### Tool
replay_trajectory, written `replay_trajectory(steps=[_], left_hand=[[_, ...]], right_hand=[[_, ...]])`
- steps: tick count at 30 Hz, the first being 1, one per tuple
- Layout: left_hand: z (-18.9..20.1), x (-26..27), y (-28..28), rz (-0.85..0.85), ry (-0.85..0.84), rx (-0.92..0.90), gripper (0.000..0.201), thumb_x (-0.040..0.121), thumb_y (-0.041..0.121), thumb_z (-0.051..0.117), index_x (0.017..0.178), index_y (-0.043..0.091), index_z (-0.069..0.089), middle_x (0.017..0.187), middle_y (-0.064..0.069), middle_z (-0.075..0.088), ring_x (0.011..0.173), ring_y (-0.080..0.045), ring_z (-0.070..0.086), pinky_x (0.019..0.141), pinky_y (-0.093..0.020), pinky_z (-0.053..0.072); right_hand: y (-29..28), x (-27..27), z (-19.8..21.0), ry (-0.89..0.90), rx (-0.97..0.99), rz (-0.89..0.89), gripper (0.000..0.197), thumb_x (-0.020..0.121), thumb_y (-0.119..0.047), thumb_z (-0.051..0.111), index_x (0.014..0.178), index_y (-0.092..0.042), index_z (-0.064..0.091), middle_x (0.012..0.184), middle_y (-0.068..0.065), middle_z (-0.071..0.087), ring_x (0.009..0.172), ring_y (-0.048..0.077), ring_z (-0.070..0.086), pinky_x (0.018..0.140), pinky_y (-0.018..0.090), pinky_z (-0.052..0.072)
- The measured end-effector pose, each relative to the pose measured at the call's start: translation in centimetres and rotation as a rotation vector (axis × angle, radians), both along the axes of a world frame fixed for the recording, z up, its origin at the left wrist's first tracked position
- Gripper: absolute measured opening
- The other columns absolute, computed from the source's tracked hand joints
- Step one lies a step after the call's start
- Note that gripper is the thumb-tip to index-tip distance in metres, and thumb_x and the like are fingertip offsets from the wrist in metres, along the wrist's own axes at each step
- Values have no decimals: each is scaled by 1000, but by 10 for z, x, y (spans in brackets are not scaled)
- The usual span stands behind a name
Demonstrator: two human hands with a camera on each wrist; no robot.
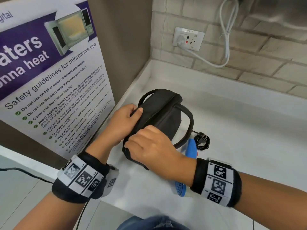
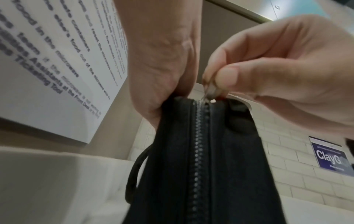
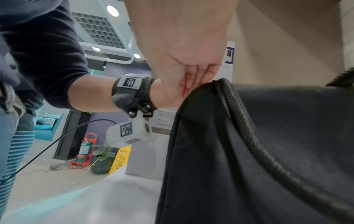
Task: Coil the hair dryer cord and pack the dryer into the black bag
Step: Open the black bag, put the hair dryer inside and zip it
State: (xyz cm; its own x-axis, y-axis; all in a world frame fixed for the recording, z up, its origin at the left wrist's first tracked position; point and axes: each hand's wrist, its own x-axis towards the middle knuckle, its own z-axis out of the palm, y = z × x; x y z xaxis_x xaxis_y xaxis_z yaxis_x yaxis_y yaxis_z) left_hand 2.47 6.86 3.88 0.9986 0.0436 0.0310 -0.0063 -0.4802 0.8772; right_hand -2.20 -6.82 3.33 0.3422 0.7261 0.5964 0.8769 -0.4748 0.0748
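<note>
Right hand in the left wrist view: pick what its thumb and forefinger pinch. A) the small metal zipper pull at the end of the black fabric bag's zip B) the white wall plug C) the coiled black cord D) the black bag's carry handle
A: the right hand pinches the small metal zipper pull atop the black fabric bag, which the left hand grips.

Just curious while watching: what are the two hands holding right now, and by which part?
Both hold the black bag. The left hand grips its fabric edge beside the zipper; the right hand pinches the metal zipper pull at the bag's near end.
</note>
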Motion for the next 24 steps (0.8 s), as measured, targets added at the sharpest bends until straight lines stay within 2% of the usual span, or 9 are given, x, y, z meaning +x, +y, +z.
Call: replay_trajectory(steps=[4, 10, 13, 16, 18, 20, 22, 24], left_hand=[[0, 2, 1, -24, 20, 12, 34, 95, 31, 49, 63, 21, 45, 57, 4, 43, 55, -12, 38, 58, -31, 33], [3, 4, 2, -44, 44, 90, 33, 95, 31, 48, 69, 11, 49, 60, -3, 43, 58, -15, 39, 58, -33, 33], [6, 5, 3, -25, 30, 128, 32, 96, 29, 47, 69, 12, 49, 60, -2, 44, 57, -14, 39, 57, -31, 33], [11, 7, 3, -27, 16, 193, 30, 96, 30, 46, 74, 10, 53, 62, -2, 48, 57, -15, 43, 54, -30, 32], [13, 8, 3, -53, 8, 248, 30, 97, 30, 45, 76, 9, 53, 62, -1, 49, 59, -15, 45, 52, -30, 32], [13, 7, 3, -72, -6, 272, 28, 97, 30, 45, 76, 13, 51, 60, 2, 47, 58, -13, 44, 51, -28, 30], [12, 6, 3, -85, -15, 260, 23, 96, 31, 46, 78, 18, 52, 61, 7, 48, 57, -8, 45, 52, -24, 29], [10, 5, 5, -87, -8, 221, 20, 94, 32, 50, 76, 23, 53, 61, 11, 50, 57, -5, 47, 53, -23, 31]], right_hand=[[3, -6, -2, -94, -59, 8, 20, 81, 2, 58, 67, -12, 64, 63, 3, 58, 59, 20, 49, 61, 33, 41], [9, -12, 2, -179, -53, -4, 27, 81, 5, 55, 60, -11, 57, 55, 2, 49, 54, 19, 39, 58, 29, 30], [11, -17, 2, -170, -53, -15, 25, 80, 4, 57, 60, -11, 57, 54, 3, 49, 54, 19, 39, 60, 29, 28], [9, -24, -16, -156, -250, -12, 27, 72, 5, 63, 56, -12, 52, 51, 1, 44, 52, 18, 37, 62, 29, 22], [5, -27, -28, -125, -431, -15, 27, 66, 4, 68, 55, -14, 51, 51, -1, 44, 52, 18, 37, 63, 29, 24], [5, -27, -24, -65, -520, -30, 28, 59, 2, 69, 54, -16, 49, 49, -3, 43, 51, 16, 38, 63, 28, 25], [5, -28, -11, -28, -513, -40, 28, 55, 1, 69, 52, -18, 48, 47, -5, 43, 50, 15, 38, 60, 26, 27], [3, -29, 8, -9, -467, -34, 24, 57, -6, 72, 54, -20, 53, 49, -6, 47, 52, 14, 43, 58, 25, 31]])
